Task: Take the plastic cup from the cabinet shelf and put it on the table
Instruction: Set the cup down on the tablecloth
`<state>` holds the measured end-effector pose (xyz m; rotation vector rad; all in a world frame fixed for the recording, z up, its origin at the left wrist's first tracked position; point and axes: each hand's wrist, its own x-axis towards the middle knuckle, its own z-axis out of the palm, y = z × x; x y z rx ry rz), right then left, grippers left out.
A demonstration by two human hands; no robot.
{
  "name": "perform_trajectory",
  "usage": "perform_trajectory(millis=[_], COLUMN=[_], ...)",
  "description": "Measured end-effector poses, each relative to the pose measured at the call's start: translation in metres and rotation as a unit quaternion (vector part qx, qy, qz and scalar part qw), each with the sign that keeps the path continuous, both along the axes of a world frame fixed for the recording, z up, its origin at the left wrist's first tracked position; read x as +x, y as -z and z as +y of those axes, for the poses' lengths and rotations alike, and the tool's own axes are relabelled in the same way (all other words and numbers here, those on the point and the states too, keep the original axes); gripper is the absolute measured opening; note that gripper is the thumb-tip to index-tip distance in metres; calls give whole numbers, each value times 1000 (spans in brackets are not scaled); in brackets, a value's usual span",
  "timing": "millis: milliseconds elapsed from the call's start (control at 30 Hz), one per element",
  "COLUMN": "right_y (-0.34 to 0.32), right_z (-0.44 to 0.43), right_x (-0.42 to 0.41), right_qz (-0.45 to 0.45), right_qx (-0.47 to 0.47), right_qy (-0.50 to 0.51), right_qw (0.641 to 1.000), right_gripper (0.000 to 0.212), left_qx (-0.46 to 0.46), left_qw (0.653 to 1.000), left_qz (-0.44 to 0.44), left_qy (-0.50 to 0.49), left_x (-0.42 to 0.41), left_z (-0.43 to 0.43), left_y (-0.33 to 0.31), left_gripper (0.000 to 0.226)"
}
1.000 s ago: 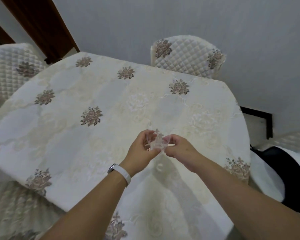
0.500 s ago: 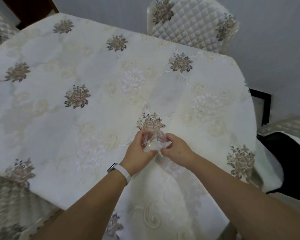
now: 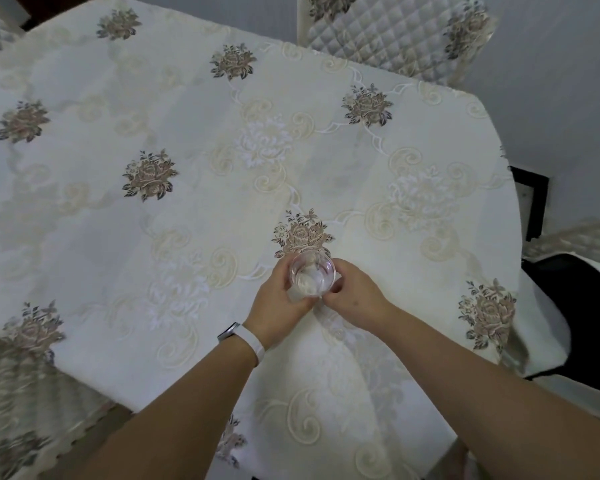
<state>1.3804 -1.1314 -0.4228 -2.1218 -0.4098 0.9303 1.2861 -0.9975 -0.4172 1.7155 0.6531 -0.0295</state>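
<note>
A clear plastic cup (image 3: 312, 274) stands upright, mouth up, over the table (image 3: 194, 216), which wears a cream tablecloth with embroidered flowers. My left hand (image 3: 279, 303) wraps the cup's left side and my right hand (image 3: 352, 292) holds its right side. The cup sits near the table's front right part, just below one embroidered flower. Whether its base touches the cloth is hidden by my fingers. A white band is on my left wrist.
A quilted chair back (image 3: 395, 32) stands at the far side of the table. Another chair with a dark seat (image 3: 579, 317) is at the right. A grey wall runs behind. The tablecloth hangs over the near edge.
The cup has turned upright and come down toward the cloth between both hands. My head has moved closer and looks more steeply down on the table.
</note>
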Motion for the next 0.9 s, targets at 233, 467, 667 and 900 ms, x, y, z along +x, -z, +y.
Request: perform_trajectory(millis=[233,467,667,900], right_y=[6,4,8,7], right_z=[-4,-10,-10,-7], right_x=[-2,-14,-22,-22], right_qz=[22,85,116,121], right_qx=[-1,72,89,83], right_qy=[17,93,123,127], right_qw=[1000,989,981,981], right_gripper=[48,51,53,52], left_qx=[-2,6,-25,-32], left_qw=[1000,1000,999,999], left_qz=[4,7,11,3], left_qy=[3,-12,-23,-19], left_x=[-7,-19,-29,-31], left_z=[0,-8,-14,-14], left_y=[6,0,8,11], left_gripper=[76,76,67,68])
